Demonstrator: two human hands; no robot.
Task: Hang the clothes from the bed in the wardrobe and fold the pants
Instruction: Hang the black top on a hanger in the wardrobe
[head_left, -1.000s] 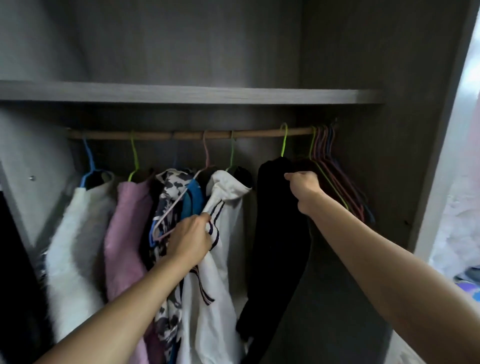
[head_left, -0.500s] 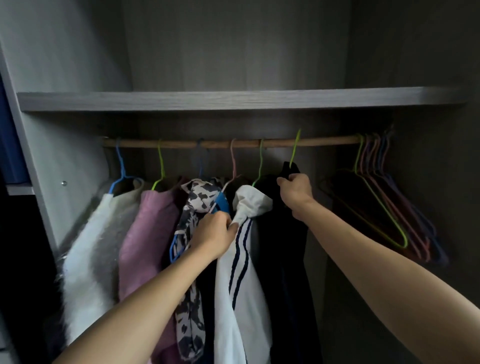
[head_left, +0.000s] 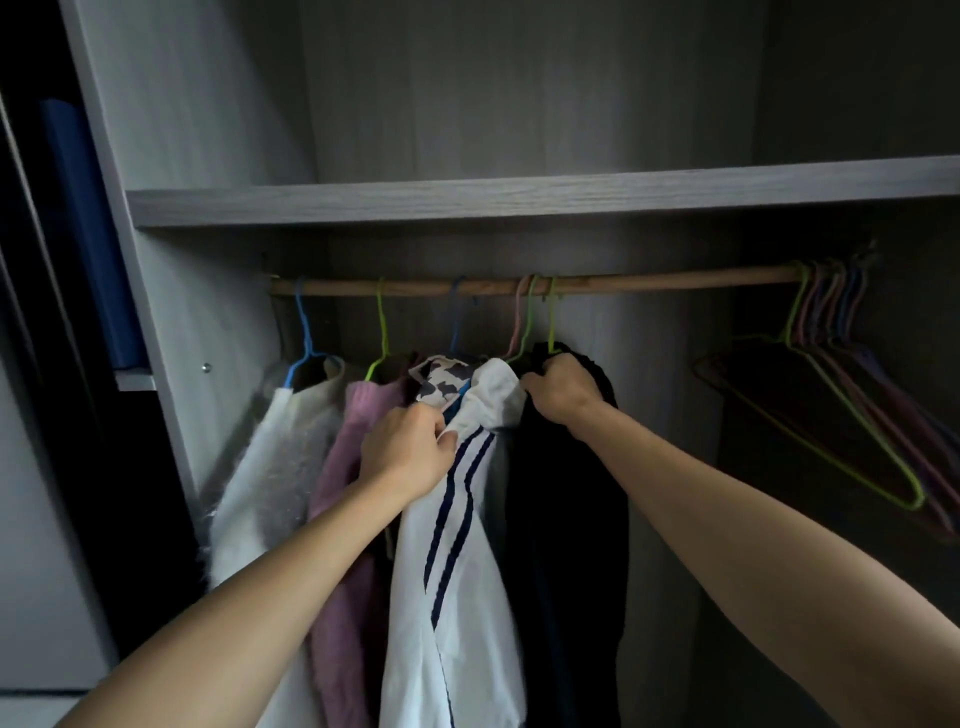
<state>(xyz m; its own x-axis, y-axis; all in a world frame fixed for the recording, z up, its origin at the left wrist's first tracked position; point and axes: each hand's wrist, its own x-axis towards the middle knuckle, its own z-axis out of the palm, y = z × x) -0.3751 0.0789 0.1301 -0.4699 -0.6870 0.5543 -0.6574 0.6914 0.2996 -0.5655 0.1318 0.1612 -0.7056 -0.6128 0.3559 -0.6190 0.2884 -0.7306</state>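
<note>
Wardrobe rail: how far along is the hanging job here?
Done: a white fuzzy top, pink sweater and patterned garment hang on the rail. In hand: the right hand grips the black garment by its hanger; the left hand grips the white striped jacket beside it. Left: empty hangers wait at the rail's right end; bed and pants are out of view, so unknown.

A grey wood-grain shelf (head_left: 519, 200) spans the dim wardrobe (head_left: 519, 93).

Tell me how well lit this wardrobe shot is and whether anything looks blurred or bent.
Head view: dim, no glare; the black garment loses detail in shadow, the empty hangers sit in deep shade, the left side panel leans from wide-angle distortion.
</note>
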